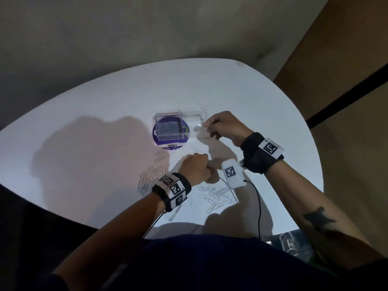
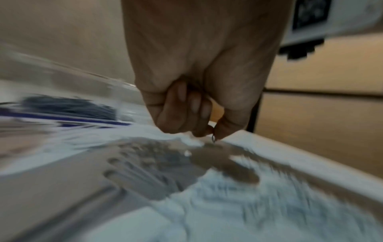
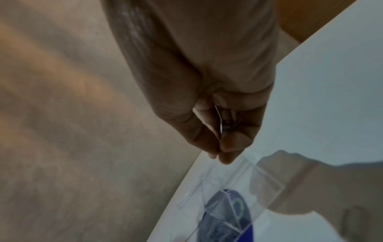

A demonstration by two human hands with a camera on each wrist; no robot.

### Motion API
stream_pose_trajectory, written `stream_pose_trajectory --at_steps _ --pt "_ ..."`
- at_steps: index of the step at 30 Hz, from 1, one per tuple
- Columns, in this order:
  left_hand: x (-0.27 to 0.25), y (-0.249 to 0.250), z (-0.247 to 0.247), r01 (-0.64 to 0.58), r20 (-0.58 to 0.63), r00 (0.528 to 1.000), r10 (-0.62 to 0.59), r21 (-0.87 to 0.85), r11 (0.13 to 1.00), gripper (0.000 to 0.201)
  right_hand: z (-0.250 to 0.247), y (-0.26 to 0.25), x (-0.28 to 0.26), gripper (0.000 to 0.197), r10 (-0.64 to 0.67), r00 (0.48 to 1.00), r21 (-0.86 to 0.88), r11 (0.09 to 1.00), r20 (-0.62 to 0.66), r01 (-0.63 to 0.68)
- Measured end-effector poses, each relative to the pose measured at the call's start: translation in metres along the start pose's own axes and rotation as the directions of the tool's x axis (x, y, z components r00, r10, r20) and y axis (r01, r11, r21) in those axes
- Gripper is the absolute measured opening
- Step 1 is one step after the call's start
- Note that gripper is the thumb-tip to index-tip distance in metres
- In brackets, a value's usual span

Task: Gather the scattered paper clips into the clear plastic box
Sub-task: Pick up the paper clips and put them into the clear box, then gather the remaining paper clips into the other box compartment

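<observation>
The clear plastic box [image 1: 168, 128] stands mid-table on a purple round mat, holding a heap of paper clips; its lid [image 1: 193, 116] is swung open to the right. My right hand [image 1: 210, 124] hovers at the lid's right edge, thumb and fingers pinching a paper clip [image 3: 220, 121] above the box [image 3: 223, 212]. My left hand [image 1: 197, 166] is low over the table in front of the box, fingers curled, pinching a small paper clip [image 2: 213, 138]. Loose paper clips lie in a group on the left [image 1: 153, 173] and another near me [image 1: 218, 196].
The white table [image 1: 105, 101] has a curved edge, with floor beyond it. A white tagged camera unit [image 1: 233, 173] with a black cable [image 1: 259, 206] hangs under my right wrist. A clear plastic piece [image 1: 175, 214] lies by my left wrist.
</observation>
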State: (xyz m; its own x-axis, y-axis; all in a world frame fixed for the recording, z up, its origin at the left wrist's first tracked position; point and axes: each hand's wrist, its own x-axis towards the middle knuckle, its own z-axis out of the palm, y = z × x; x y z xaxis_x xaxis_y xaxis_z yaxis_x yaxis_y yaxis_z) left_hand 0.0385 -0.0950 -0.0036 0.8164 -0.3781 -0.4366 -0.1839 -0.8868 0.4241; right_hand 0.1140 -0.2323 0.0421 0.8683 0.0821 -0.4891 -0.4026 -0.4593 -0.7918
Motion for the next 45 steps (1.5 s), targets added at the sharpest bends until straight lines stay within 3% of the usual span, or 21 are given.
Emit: stream_pose_trajectory --at_steps 3,6,9,11,16,20,24,29,31,33,34,37,39,41,45 --pt "-0.003 -0.025 -0.022 0.000 -0.134 0.990 -0.045 -0.320 0.947 0.021 0.017 -0.018 0.018 0.019 -0.044 0.995 -0.024 0.999 0.087 0.046" --pt "0.002 -0.059 -0.055 0.095 -0.230 0.941 -0.249 -0.524 0.846 0.027 0.039 -0.029 0.033 0.019 -0.047 0.991 -0.048 0.997 0.122 0.053" --pt "0.002 -0.088 -0.087 0.194 -0.244 0.907 -0.343 -0.480 0.856 0.024 0.058 -0.040 0.046 0.019 -0.097 0.990 -0.127 0.986 0.098 0.109" --pt "0.008 -0.100 -0.097 0.220 -0.227 0.916 -0.331 -0.405 0.888 0.020 0.068 -0.047 0.051 0.027 -0.147 0.984 -0.221 0.961 0.100 0.166" --pt "0.031 -0.100 -0.113 0.309 -0.224 0.893 -0.391 -0.327 0.893 0.021 0.074 -0.058 0.052 0.041 -0.189 0.958 -0.378 0.889 0.214 0.259" --pt "0.045 -0.088 -0.114 0.253 -0.212 0.931 -0.296 -0.207 0.945 0.019 0.067 -0.054 0.049 0.047 -0.208 0.958 -0.214 0.944 0.197 0.249" --pt "0.056 -0.077 -0.110 0.215 -0.216 0.950 -0.225 -0.067 0.974 0.012 0.046 -0.049 0.038 0.036 -0.251 0.967 -0.140 0.957 0.050 0.256" --pt "0.054 -0.073 -0.100 0.133 -0.222 0.967 -0.128 0.004 0.991 0.029 0.007 -0.015 0.012 0.019 -0.304 0.951 -0.300 0.914 -0.063 0.272" --pt "0.044 -0.078 -0.099 0.019 -0.273 0.962 -0.033 -0.054 0.998 0.025 -0.007 0.007 -0.002 0.021 -0.275 0.959 -0.361 0.902 -0.063 0.235" --pt "0.029 -0.091 -0.094 -0.106 -0.385 0.921 0.056 -0.111 0.988 0.021 -0.016 0.032 -0.020 0.031 -0.218 0.976 -0.451 0.873 -0.018 0.187" --pt "0.020 -0.097 -0.090 -0.106 -0.430 0.901 0.050 -0.108 0.988 0.020 -0.019 0.047 -0.028 0.040 -0.181 0.984 -0.516 0.842 0.006 0.158" --pt "-0.014 -0.119 -0.073 0.091 -0.461 0.877 -0.136 -0.119 0.989 0.015 -0.021 0.092 -0.054 0.065 -0.075 0.996 -0.614 0.788 -0.039 0.035" --pt "-0.032 -0.136 -0.060 0.271 -0.344 0.893 -0.290 -0.104 0.957 0.033 -0.019 0.114 -0.067 0.074 -0.006 0.991 -0.589 0.805 -0.132 -0.073" --pt "-0.041 -0.147 -0.048 0.372 -0.242 0.890 -0.386 -0.102 0.923 0.047 -0.015 0.127 -0.072 0.080 0.057 0.980 -0.542 0.827 -0.189 -0.153" --pt "-0.040 -0.124 -0.025 0.280 -0.311 0.898 -0.311 -0.140 0.950 0.044 0.009 0.128 -0.062 0.069 0.079 0.985 -0.446 0.884 -0.153 -0.140"
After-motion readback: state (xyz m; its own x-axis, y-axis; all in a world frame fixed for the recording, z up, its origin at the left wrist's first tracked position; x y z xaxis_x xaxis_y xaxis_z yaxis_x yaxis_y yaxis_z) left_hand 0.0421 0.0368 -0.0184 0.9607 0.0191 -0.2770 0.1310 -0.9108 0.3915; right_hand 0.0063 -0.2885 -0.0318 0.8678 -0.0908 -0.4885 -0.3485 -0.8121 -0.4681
